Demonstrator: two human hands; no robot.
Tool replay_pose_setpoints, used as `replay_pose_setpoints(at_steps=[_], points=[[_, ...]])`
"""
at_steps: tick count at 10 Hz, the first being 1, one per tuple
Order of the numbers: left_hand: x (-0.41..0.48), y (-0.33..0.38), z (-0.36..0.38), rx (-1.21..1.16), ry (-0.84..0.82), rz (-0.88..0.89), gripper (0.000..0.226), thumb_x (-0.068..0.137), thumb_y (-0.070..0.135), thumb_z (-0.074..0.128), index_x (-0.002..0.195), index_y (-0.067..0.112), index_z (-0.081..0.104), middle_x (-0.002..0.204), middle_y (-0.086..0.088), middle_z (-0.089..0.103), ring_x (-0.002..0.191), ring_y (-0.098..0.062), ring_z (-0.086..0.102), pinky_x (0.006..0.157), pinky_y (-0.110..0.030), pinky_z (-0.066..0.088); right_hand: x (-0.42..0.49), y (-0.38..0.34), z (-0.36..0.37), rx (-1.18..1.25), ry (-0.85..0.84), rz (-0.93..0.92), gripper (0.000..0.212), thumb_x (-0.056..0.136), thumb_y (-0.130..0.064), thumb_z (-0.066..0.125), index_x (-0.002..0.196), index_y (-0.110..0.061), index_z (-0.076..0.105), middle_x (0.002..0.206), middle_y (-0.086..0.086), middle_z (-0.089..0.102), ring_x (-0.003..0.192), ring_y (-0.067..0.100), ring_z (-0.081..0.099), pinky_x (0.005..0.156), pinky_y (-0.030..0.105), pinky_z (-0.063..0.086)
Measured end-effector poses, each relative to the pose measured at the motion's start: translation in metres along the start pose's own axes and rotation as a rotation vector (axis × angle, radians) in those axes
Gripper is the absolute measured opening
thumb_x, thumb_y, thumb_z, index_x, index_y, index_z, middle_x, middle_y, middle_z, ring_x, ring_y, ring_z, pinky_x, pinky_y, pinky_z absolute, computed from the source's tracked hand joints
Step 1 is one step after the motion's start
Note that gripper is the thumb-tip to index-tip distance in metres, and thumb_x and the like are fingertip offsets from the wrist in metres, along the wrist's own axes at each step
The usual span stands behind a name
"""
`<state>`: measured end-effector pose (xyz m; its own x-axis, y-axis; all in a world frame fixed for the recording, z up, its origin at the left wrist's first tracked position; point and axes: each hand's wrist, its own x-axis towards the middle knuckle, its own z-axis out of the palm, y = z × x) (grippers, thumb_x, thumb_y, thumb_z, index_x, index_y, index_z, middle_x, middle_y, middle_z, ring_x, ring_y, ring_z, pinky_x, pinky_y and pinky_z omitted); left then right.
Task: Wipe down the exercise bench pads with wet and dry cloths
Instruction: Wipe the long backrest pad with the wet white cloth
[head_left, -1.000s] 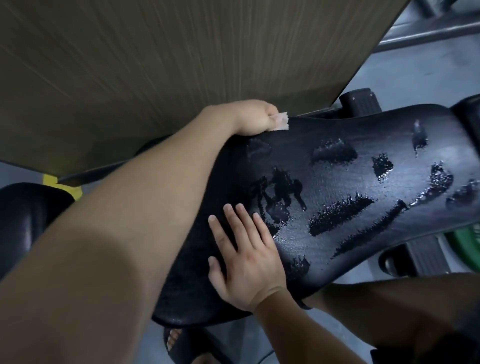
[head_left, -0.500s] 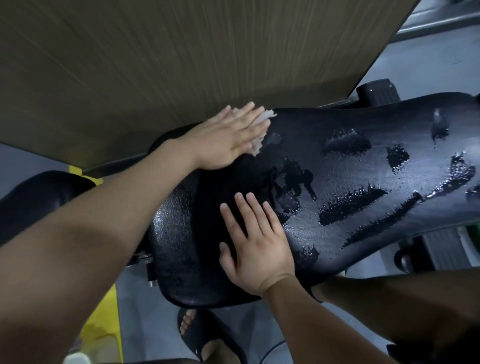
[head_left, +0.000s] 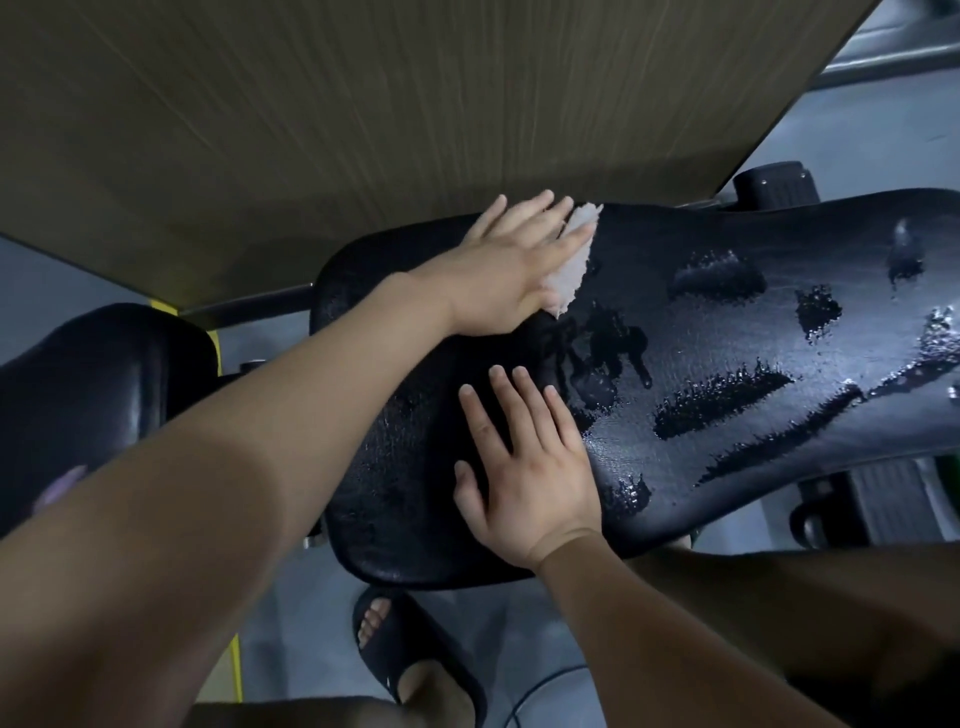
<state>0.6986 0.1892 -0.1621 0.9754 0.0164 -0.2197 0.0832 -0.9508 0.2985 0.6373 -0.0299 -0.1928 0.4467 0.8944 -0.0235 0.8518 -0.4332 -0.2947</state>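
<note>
Bench pad (head_left: 727, 322), black with wet patches (head_left: 722, 400), under two flat hands.
With straight fingers the left hand (head_left: 511, 265) presses a white cloth (head_left: 571, 260) at the pad's far edge; the right hand (head_left: 524, 467) lies flat by the near edge.

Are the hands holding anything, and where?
Nothing is gripped. The left hand presses a white cloth flat on the pad under its straight fingers; the right hand lies flat on the pad.
</note>
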Motion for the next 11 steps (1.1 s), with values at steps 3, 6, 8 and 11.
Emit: replay_pose_setpoints(at_steps=[3, 6, 8, 11], points=[[0.009, -0.004, 0.009, -0.063, 0.02, 0.233, 0.049, 0.11, 0.024, 0.037, 0.159, 0.021, 0.032, 0.168, 0.001, 0.023, 0.157, -0.016, 0.014, 0.129, -0.04, 0.01, -0.001, -0.001, 0.0, 0.0, 0.012, 0.002, 0.072, 0.092, -0.047, 0.049, 0.158, -0.02, 0.036, 0.165, 0.013, 0.028, 0.156, 0.029, 0.017, 0.126, 0.049, 0.016], [-0.022, -0.022, 0.01, -0.077, 0.082, 0.027, 0.06, 0.103, 0.012, 0.041, 0.16, 0.027, 0.029, 0.167, 0.002, 0.027, 0.156, -0.019, 0.018, 0.127, -0.04, 0.016, 0.0, -0.001, 0.0, -0.012, -0.011, 0.0, 0.072, 0.093, -0.047, 0.047, 0.158, -0.019, 0.035, 0.166, 0.014, 0.027, 0.156, 0.029, 0.015, 0.126, 0.049, 0.015], [-0.013, 0.001, 0.013, -0.055, 0.035, 0.035, 0.091, 0.09, -0.012, 0.04, 0.162, 0.034, 0.012, 0.17, 0.013, 0.011, 0.156, -0.006, 0.004, 0.129, -0.035, 0.005, -0.001, -0.002, -0.003, -0.02, -0.006, 0.005, 0.071, 0.094, -0.046, 0.047, 0.158, -0.019, 0.035, 0.165, 0.014, 0.027, 0.156, 0.03, 0.016, 0.126, 0.048, 0.015], [-0.14, -0.022, 0.032, 0.003, 0.041, -0.067, 0.059, 0.105, 0.022, 0.03, 0.162, 0.02, 0.015, 0.169, 0.003, 0.012, 0.158, -0.014, -0.001, 0.128, -0.037, -0.001, -0.003, -0.004, -0.002, -0.078, -0.021, 0.011, 0.07, 0.096, -0.049, 0.04, 0.159, -0.019, 0.032, 0.166, 0.013, 0.025, 0.156, 0.028, 0.014, 0.126, 0.047, 0.014]])
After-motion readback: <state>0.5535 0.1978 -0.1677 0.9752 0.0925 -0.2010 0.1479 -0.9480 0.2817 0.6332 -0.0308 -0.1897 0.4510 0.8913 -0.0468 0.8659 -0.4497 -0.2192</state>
